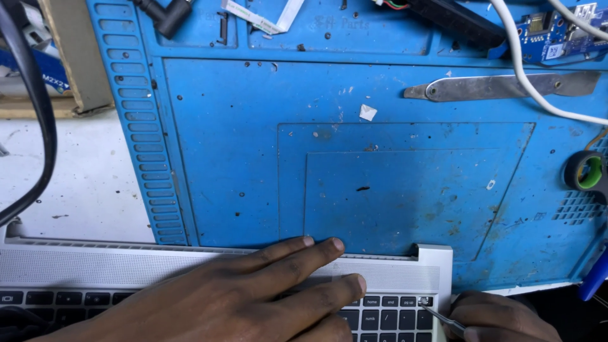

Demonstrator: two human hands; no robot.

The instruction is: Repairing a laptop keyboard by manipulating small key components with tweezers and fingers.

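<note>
A silver laptop keyboard deck (95, 269) with black keys lies along the bottom of the head view, its far edge on a blue repair mat (405, 190). My left hand (240, 297) rests flat on the deck, fingers spread over the speaker grille and the top key row. My right hand (500, 316) sits at the deck's right corner and grips thin metal tweezers (443, 320). The tweezer tip touches the small corner key (425, 301) at the top right of the keyboard.
On the mat lie a metal pry tool (500, 85), a white cable (525, 69), a roll of tape (586, 171), a small circuit board (551, 35) and a flat ribbon cable (263, 16). A black cable (35, 107) hangs at left.
</note>
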